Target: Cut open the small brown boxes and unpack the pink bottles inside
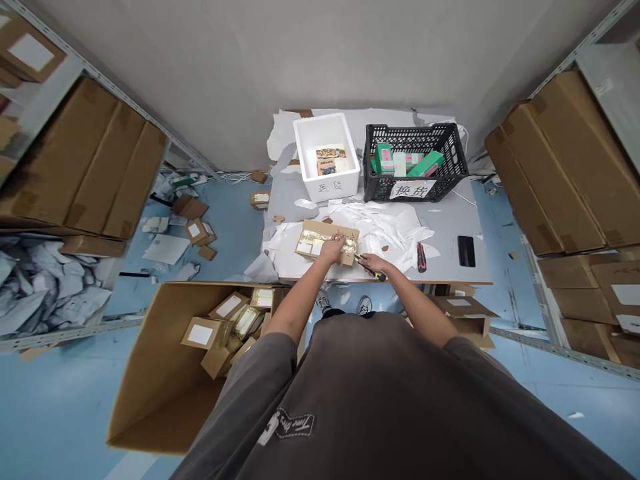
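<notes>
A small cardboard box (pixel 314 231) with shiny tape and a white label lies near the front edge of the table. My left hand (pixel 332 249) rests over its right part, fingers curled down onto it and holding it. At the box's right end, my right hand (pixel 373 261) is closed round a slim black-and-yellow hand tool (pixel 378 274), whose tip meets the box's edge. Its exact kind is too small to make out. Torn white paper (pixel 385 227) spreads beneath and beside the box. A red-and-black utility knife (pixel 421 257) lies to the right of my right hand.
Behind stand a white foam box (pixel 330 188) with small packets and a black crate (pixel 414 193) with green boxes. A phone (pixel 467 251) lies at right. A large carton (pixel 150 373) of parcels is at my left. Shelves with cartons (pixel 85 160) flank both sides.
</notes>
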The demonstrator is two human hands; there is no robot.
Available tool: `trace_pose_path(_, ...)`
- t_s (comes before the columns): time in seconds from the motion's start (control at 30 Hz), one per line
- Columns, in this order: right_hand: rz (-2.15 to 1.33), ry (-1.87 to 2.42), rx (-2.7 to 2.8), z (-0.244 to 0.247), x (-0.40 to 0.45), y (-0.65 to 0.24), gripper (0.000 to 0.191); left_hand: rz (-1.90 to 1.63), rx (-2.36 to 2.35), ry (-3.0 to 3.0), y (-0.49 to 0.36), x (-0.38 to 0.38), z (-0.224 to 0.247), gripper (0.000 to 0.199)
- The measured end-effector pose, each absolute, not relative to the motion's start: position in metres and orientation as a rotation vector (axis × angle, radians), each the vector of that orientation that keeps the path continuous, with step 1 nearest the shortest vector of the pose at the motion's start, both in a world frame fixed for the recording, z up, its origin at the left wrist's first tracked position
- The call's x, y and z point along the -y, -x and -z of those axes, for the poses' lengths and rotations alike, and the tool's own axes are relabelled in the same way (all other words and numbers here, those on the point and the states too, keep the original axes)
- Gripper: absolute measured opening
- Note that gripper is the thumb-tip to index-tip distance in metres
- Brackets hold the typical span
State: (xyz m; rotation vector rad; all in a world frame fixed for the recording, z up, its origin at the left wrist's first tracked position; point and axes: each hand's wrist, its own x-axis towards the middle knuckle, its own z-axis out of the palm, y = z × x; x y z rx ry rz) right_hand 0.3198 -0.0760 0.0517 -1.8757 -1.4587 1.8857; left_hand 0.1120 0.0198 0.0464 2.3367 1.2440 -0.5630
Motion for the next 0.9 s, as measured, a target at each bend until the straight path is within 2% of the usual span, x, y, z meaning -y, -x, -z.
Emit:
trace_pose_path(0.1,-1.849,1.927,1.449,-0.048,0.095,-0.321,0.043,0.482,-1.329,-2.299,-0.116,-0.008,-0.046,0.113)
trace_pose_path(0.2,-1.727,2.013,1.440,-0.045,0.110,-0.329,0.030,0.358,-1.428,-2.236,-0.117,-0.004,-0.047,0.089)
trace_pose_path(0.27,-1.641,2.068,1.450,-0.044,0.115,-0.334,0.028,0.271,-1.499,-2.234,-0.115,-0.009,-0.048,0.074)
trace_pose_path(0.3,-1.594,2.095,1.463,-0.045,0.116,-0.336,0.031,0.247,-1.519,-2.244,-0.113,-0.013,-0.047,0.074)
trace_pose_path(0.47,-1.317,2.208,1.633,-0.052,0.106,-0.340,0.045,0.332,-1.543,-2.224,-0.110,-0.023,-0.036,0.106)
trace_pose_path(0.73,-1.073,2.182,2.038,-0.053,0.077,-0.343,0.044,0.330,-1.493,-2.258,-0.109,-0.026,-0.029,0.086)
trace_pose_path(0.9,-0.964,2.148,2.239,-0.057,0.059,-0.341,0.039,0.338,-1.454,-2.282,-0.107,-0.030,-0.032,0.088)
